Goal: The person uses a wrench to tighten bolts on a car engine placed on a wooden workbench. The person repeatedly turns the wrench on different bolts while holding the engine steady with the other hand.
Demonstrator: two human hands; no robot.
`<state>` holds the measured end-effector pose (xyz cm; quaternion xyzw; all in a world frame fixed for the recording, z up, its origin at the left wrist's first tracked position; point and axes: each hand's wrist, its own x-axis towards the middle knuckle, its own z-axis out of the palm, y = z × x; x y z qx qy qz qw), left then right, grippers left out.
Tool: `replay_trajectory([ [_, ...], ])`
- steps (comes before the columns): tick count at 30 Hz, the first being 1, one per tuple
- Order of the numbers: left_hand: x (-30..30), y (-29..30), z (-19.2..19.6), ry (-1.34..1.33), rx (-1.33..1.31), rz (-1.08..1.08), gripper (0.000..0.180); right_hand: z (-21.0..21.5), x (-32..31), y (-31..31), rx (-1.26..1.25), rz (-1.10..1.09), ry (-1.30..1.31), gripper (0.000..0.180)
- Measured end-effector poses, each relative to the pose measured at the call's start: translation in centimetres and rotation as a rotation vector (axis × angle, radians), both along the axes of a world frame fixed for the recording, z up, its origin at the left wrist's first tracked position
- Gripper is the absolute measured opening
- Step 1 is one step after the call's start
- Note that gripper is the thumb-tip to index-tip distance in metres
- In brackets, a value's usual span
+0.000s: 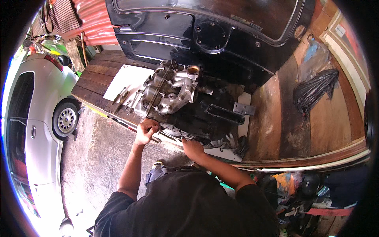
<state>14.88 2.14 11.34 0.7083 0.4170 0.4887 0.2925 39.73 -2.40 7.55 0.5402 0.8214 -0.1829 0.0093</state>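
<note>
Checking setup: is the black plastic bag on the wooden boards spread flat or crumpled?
Crumpled. The black plastic bag lies bunched in folds on the wooden boards, to the right of the engine, away from both hands.

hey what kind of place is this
Likely an informal car repair workshop: an engine block with hand tools lies on a wooden bench, a silver car stands alongside, and a black car door leans behind.

Black plastic bag: crumpled, lying on the wooden boards at about 2 o'clock. Clear plastic wrapper: bluish, creased, just above the bag, nearer 1 o'clock, against the boards. Label: small pale rectangle with a reddish patch, on the frame at 1 o'clock near the rim; its details are too small to tell. No screens show.
</note>
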Motion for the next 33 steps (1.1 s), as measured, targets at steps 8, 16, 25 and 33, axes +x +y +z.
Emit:
replay_trajectory([
  [8, 1.0, -0.9, -0.9, 0.186, 0.075, 0.317, 0.015, -1.7, -0.4, 0.8, 0.151, 0.204, -0.156, 0.016],
  [16, 1.3, -3.6, -2.2, 0.386, 0.185, 0.501, 0.032, -0.5, -1.0, 2.0, 0.098, 0.309, -0.263, 0.013],
  [25, 0.2, -3.0, 0.6, 0.428, 0.056, 0.432, 0.022, 4.7, -1.8, 4.9, 0.003, 0.329, -0.149, 0.015],
  [33, 0.5, 0.1, 0.5, 0.444, 0.062, 0.441, 0.014, -3.7, 3.8, -1.8, -0.203, -0.239, 0.413, 0.022],
])
